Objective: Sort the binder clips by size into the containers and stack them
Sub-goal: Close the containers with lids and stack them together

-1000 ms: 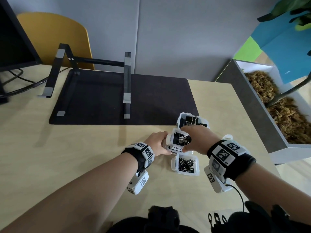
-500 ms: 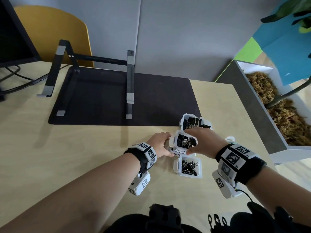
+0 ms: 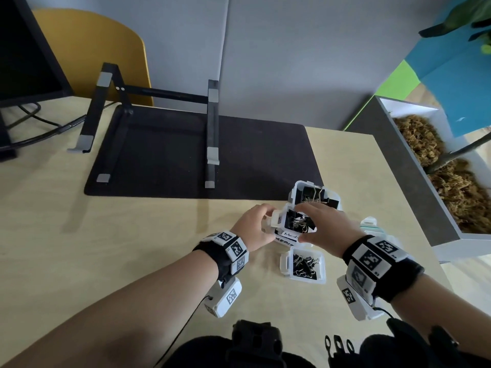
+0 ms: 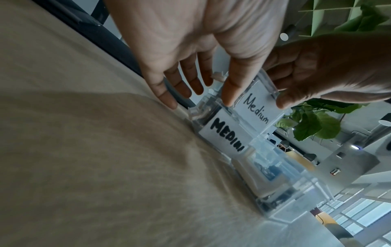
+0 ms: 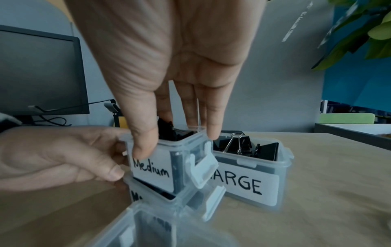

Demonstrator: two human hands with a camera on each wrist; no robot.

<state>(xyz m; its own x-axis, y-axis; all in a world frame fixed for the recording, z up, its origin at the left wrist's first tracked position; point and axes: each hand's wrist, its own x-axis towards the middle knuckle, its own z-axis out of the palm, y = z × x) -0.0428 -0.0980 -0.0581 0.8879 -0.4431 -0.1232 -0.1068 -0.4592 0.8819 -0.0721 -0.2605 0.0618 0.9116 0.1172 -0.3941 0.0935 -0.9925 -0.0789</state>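
Observation:
Two clear tubs labelled medium stand stacked near the table's right side. The upper medium tub holds black binder clips and sits tilted on the lower medium tub. My right hand grips the upper tub from above, thumb on its label side and fingers behind. At the tub's left side my left hand holds it, thumb by the label. Behind stands the large tub with big clips. The small tub is in front.
Loose lids lie right of the hands. A black desk mat with a laptop stand lies behind the tubs. A monitor is at the far left, and a planter box borders the table's right edge.
Both hands keep hold of the upper medium tub. It has shifted slightly and now sits tilted on the lower medium tub.

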